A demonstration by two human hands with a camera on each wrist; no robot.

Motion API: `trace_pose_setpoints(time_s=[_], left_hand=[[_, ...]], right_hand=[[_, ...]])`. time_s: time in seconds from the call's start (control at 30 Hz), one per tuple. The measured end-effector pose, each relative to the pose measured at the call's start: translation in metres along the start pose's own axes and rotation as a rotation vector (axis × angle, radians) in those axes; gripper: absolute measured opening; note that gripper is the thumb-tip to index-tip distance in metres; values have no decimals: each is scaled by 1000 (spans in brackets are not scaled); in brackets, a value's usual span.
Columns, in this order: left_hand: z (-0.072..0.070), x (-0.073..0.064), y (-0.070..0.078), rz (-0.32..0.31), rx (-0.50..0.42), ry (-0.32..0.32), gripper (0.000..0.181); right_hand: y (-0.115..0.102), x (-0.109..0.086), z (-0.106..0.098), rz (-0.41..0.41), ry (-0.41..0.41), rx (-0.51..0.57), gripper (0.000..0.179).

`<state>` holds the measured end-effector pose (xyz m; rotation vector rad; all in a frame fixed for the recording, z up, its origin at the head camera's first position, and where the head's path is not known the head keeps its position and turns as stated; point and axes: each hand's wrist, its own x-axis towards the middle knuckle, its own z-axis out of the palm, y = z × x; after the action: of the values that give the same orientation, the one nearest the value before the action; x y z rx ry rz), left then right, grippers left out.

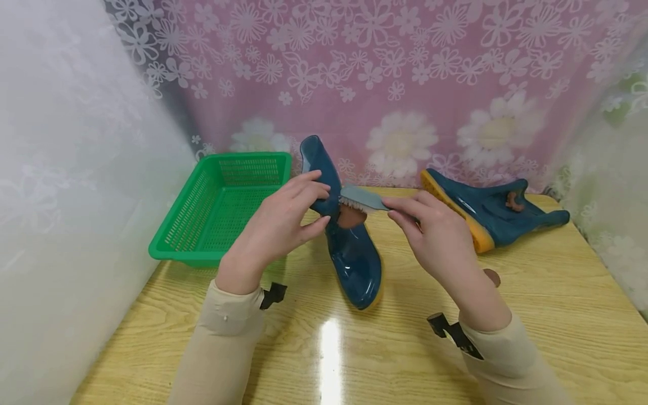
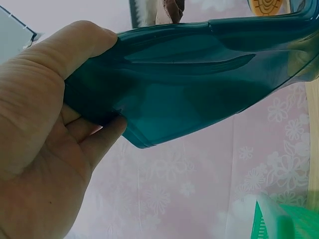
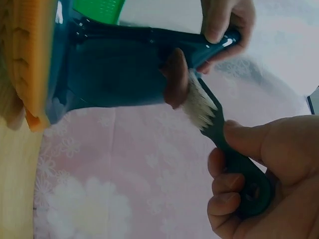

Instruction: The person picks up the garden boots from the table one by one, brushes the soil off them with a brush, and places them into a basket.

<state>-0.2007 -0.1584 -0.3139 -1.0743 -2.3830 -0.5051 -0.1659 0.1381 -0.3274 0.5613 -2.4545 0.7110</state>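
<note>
Brushing looks unfinished: left hand [image 1: 278,222] pinches first boot [image 1: 356,267], right hand [image 1: 440,233] grips brush [image 1: 364,197] at its brown patch [image 1: 351,217]; second boot [image 1: 483,205], tabletop [image 1: 288,349] far right corner, bears brown smear [image 1: 514,201] too.

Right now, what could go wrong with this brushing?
The boot may twist or tip under the brush, since the left hand grips it only near its top. The brown patch at the bristles could come off onto the table. The brown spot beside the right forearm might smear onto the sleeve.
</note>
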Motion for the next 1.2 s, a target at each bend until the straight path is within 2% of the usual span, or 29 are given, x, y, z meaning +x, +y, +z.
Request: trace_pose_setpoints(time_s=[0.13, 0.23, 0.37, 0.5, 0.63, 0.83, 1.03, 1.13, 1.2], left_hand=[[1, -1, 0, 6, -11, -1, 43], [1, -1, 0, -3, -12, 0, 42], [0, -3, 0, -26, -1, -1, 42], [0, -3, -1, -19, 2, 5, 42], [0, -3, 0, -7, 0, 14, 42], [-1, -3, 1, -10, 2, 7, 40], [-1, -1, 1, 6, 9, 9, 37], [-1, 0, 0, 12, 17, 10, 35], [-1, -1, 0, 8, 20, 9, 35]], right_hand=[[2, -1, -14, 11, -68, -9, 27], [5, -1, -20, 25, -76, -26, 27], [5, -1, -21, 29, 22, -49, 28], [3, -1, -12, -20, 122, -27, 30], [-1, -1, 0, -77, 145, 19, 32], [-6, -2, 5, -50, 84, 54, 29], [-2, -2, 6, 14, -43, 49, 26], [0, -1, 8, 8, -100, 39, 27], [2, 0, 8, -10, -110, 23, 26]])
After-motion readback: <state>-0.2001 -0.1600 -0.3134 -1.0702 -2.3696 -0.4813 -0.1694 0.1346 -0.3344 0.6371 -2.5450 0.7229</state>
